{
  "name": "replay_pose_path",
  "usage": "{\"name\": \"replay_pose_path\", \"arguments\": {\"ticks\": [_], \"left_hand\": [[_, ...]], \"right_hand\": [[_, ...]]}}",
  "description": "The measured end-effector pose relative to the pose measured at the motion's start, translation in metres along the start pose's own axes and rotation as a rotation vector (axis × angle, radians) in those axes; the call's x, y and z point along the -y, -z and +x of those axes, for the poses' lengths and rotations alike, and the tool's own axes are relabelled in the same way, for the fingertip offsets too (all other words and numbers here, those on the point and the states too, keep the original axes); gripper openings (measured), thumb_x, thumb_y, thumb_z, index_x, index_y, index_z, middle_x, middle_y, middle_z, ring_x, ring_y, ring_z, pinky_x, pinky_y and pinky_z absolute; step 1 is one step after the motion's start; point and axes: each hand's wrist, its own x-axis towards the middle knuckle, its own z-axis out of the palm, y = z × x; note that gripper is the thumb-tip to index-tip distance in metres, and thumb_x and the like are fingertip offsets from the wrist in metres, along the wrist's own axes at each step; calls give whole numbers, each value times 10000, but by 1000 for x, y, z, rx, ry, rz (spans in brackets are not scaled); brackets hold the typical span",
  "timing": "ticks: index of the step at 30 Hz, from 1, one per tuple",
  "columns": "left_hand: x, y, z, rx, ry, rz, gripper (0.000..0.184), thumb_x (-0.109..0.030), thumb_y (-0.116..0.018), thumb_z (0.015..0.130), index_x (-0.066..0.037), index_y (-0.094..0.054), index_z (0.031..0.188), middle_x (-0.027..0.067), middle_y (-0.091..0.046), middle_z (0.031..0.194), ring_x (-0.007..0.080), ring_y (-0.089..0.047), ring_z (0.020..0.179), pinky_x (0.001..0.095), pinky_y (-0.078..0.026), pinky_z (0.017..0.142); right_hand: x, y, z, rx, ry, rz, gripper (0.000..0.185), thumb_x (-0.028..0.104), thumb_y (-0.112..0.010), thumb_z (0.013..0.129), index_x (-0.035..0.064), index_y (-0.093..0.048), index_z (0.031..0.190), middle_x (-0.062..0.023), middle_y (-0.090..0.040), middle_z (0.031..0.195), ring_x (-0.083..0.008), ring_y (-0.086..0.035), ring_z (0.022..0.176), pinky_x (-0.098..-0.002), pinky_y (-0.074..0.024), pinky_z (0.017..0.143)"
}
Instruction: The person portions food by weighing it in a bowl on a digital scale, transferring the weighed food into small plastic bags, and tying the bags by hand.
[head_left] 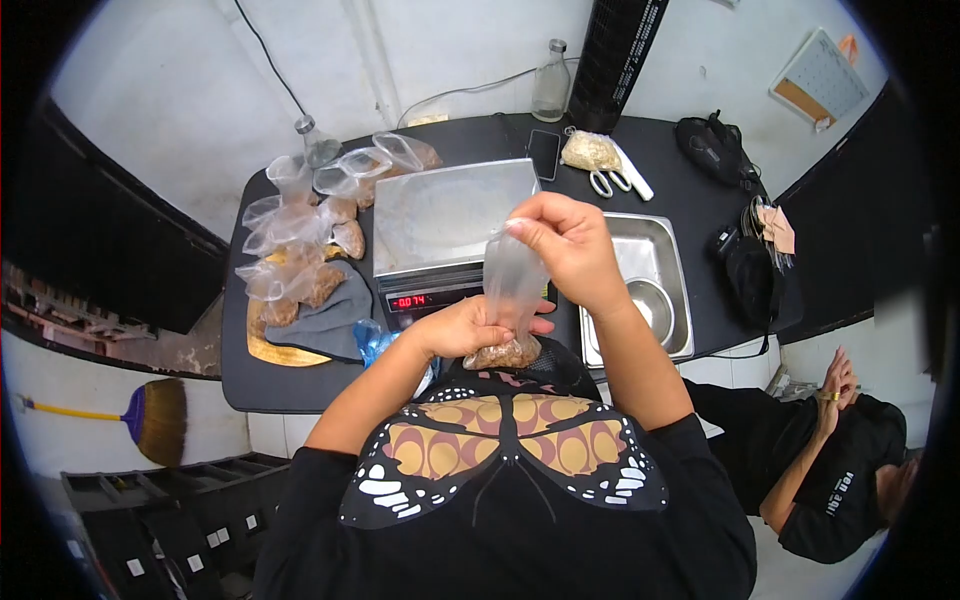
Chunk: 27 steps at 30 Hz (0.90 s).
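Note:
A clear plastic bag (512, 275) with brown crumbly contents at its bottom is held upright close to my body. My left hand (470, 328) is closed round the bag just above the contents. At the bag's top edge, my right hand (570, 240) pinches the plastic between thumb and fingers. Right behind the bag stands a digital scale (440, 220) with a steel platform and a red display reading -0.074. The bag covers part of the scale's front right side.
Several filled bags (290, 240) stand at left beside a grey cloth (335, 315). A steel tray (675, 265) holding a bowl (652, 308) lies at right. Behind are a phone (543, 153), scissors (610, 183) and a bag of pale flakes (592, 150). Another person (835, 470) is at right.

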Motion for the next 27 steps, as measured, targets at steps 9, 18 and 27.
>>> {"name": "replay_pose_path", "arguments": {"ticks": [9, 18, 27], "left_hand": [[2, 4, 7, 111, 114, 85, 237, -203, -488, 932, 3, -603, 950, 184, -585, 1149, 231, -531, 1090, 338, -385, 965], [3, -5, -2, -63, 88, 169, 319, -265, -423, 966, -13, -568, 836, 90, -635, 1001, 139, -551, 893, 300, -439, 848], [32, 4, -21, -155, 188, 345, 381, -289, -361, 988, -53, -448, 701, 101, -643, 940, 151, -552, 836, 306, -460, 794]], "right_hand": [[11, -1, 3, -1, 31, -1, 98, 97, -635, 826, 4, -630, 794, 14, -590, 727, -47, -493, 664, -199, -396, 599], [-9, 38, -7, -206, -67, 154, 89, 95, -629, 826, 10, -626, 798, 33, -577, 699, -27, -478, 637, -190, -383, 570], [-36, 68, -30, 147, -339, -536, 202, 96, -611, 787, -9, -607, 960, -113, -599, 822, -209, -556, 738, -310, -437, 688]]}}
